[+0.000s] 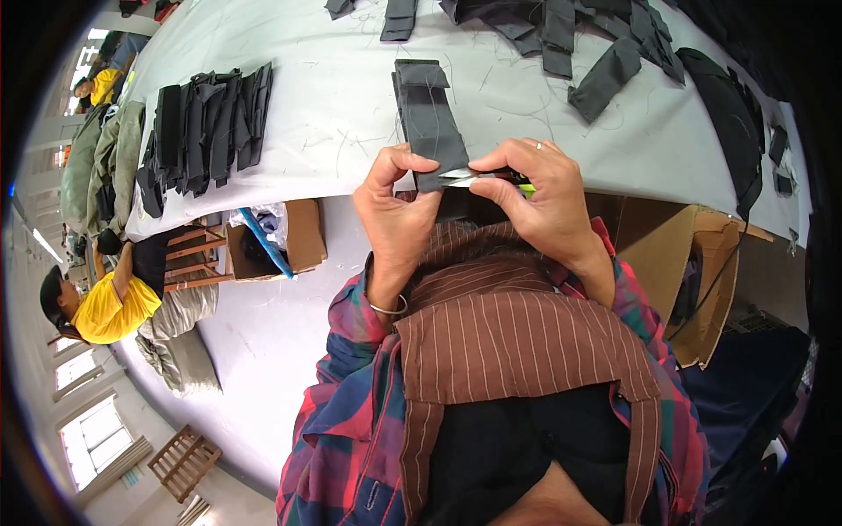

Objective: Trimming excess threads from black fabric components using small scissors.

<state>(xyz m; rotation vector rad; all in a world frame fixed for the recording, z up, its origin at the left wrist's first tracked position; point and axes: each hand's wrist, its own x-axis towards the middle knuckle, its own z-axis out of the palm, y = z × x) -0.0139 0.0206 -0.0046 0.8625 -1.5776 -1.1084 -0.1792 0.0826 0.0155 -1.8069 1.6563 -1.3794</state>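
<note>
A dark grey fabric strip [430, 123] lies over the table's near edge, its far end folded back and loose threads across it. My left hand [396, 206] pinches the strip's near end between thumb and fingers. Between the thumb and fingers of my right hand [545, 197] is a small pair of thread snips [456, 175], with pale metal blades and a bit of yellow-green showing by the palm. The blade tips touch or lie right beside the strip's near edge, close to my left thumb; exactly where they meet the cloth is too small to tell.
A row of stacked dark strips [210, 127] stands left on the white table [324, 105]. More strips [605, 79] are strewn at the far right, near a black bag-like piece [724, 123]. Cardboard boxes [303, 232] sit below. A person in yellow [118, 307] works at left.
</note>
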